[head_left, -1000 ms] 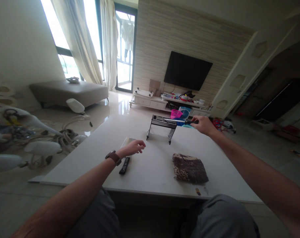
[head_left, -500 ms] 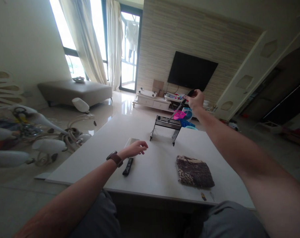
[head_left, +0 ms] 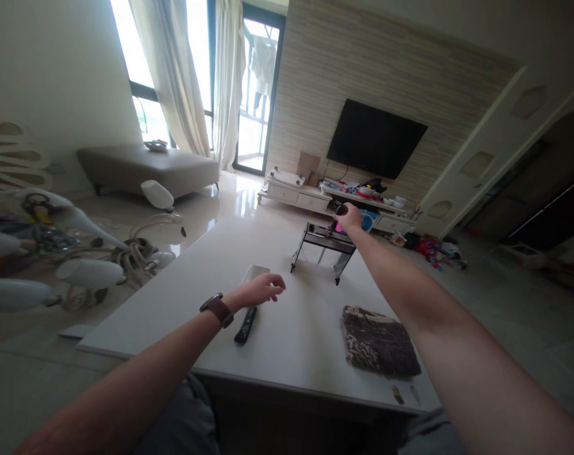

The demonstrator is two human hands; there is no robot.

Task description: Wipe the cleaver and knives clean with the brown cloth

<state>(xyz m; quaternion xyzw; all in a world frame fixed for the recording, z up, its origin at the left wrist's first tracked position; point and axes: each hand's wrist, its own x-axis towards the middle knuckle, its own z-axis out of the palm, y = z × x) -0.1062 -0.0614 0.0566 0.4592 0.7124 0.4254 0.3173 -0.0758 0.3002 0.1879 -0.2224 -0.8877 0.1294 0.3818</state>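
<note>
My right hand (head_left: 351,218) is closed round the black handle of a long metal rod (head_left: 340,210), which looks like a sharpening steel. The rod stands in the top of a black-framed rack (head_left: 329,237), and a thin length of it shows below the top bar. My left hand (head_left: 263,290) hangs over the table with its fingers loosely apart and nothing in them. Beneath it lies a cleaver, its wide pale blade partly hidden by the hand and its black handle (head_left: 245,326) pointing towards me.
A folded brown patterned cloth (head_left: 380,341) lies on the white table (head_left: 296,347) at the right. Close to the front edge are a small yellow-and-black item (head_left: 397,395) and a pale one. A lamp with several white shades (head_left: 90,272) stands at the left.
My right hand has come down and left with the rod, which now reaches deeper through the rack's top. My left hand stays over the cleaver. The view has shifted slightly.
</note>
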